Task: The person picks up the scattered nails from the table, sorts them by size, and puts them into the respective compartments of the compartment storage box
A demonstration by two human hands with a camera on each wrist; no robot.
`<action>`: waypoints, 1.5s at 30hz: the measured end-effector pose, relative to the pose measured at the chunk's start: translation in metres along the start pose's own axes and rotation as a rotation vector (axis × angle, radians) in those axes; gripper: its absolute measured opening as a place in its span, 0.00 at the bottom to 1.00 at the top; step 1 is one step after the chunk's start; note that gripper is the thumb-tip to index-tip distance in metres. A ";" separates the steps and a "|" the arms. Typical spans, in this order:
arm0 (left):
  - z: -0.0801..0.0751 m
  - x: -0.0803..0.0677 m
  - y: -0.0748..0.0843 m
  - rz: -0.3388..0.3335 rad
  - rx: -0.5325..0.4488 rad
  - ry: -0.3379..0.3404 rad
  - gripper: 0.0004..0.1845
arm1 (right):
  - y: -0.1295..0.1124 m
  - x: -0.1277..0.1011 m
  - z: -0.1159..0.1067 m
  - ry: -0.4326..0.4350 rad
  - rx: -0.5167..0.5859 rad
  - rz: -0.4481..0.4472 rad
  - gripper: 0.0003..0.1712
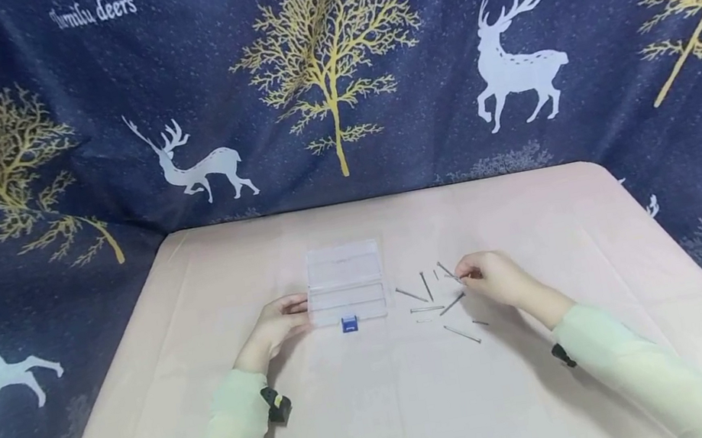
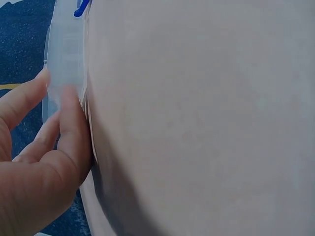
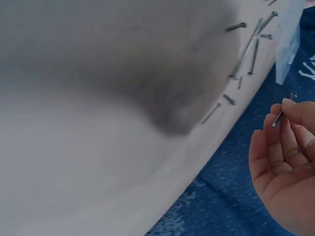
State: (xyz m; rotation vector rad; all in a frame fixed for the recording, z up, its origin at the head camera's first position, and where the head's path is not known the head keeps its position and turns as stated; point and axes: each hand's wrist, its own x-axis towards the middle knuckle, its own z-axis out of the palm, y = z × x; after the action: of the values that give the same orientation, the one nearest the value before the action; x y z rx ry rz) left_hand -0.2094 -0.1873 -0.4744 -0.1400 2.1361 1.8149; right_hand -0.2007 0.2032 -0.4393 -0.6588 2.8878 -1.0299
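Observation:
A clear plastic box [image 1: 345, 284] with a blue latch [image 1: 349, 324] lies open on the table, also seen as a clear edge [image 2: 63, 59] in the left wrist view. My left hand [image 1: 279, 322] touches the box's left side with thumb and fingers [image 2: 69, 123]. Several thin metal nails [image 1: 426, 299] lie scattered to the right of the box, and show again as nails [image 3: 248, 46] in the right wrist view. My right hand [image 1: 489, 277] pinches one nail [image 3: 278, 118] between thumb and fingertips, just right of the scatter.
The table [image 1: 390, 414] wears a pale pink cloth. A dark blue cloth with deer and golden trees [image 1: 324, 60] hangs behind and around it. Both arms wear pale green sleeves [image 1: 625, 359] with small black wrist devices [image 1: 276, 406].

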 end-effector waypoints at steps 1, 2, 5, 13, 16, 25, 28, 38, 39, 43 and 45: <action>-0.001 0.000 0.000 0.006 0.001 0.000 0.27 | -0.003 0.003 0.001 -0.002 0.006 -0.002 0.07; -0.001 0.000 0.001 0.011 -0.001 0.003 0.27 | -0.006 0.005 0.001 -0.004 0.014 -0.003 0.07; -0.002 -0.001 0.002 0.020 -0.010 0.004 0.27 | -0.013 0.011 0.004 -0.007 0.015 -0.002 0.08; -0.004 0.000 0.000 0.024 -0.035 -0.011 0.28 | -0.022 0.021 0.015 -0.006 0.019 -0.036 0.08; -0.004 0.001 0.000 0.029 -0.044 -0.017 0.28 | -0.025 0.025 0.020 0.005 0.007 -0.056 0.08; -0.005 0.002 0.000 0.025 -0.053 -0.002 0.28 | -0.045 0.040 0.032 0.038 -0.031 -0.119 0.06; -0.004 0.001 -0.002 0.024 -0.053 0.005 0.28 | -0.052 0.044 0.038 0.041 -0.031 -0.129 0.06; -0.002 -0.001 -0.011 0.027 -0.097 0.012 0.28 | -0.065 0.058 0.058 0.042 -0.065 -0.136 0.06; -0.002 -0.001 -0.011 0.026 -0.099 0.016 0.28 | -0.067 0.059 0.060 0.040 -0.066 -0.135 0.06; -0.002 -0.002 -0.011 0.024 -0.103 0.015 0.28 | -0.074 0.065 0.067 0.038 -0.065 -0.127 0.07; -0.001 -0.003 -0.011 0.020 -0.103 0.019 0.28 | -0.075 0.068 0.071 0.038 -0.071 -0.144 0.07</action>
State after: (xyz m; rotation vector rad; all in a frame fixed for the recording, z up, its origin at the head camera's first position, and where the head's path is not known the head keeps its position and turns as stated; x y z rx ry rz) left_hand -0.2034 -0.1909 -0.4836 -0.1612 2.0646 1.9430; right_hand -0.2239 0.0813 -0.4402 -0.8724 2.9596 -0.9666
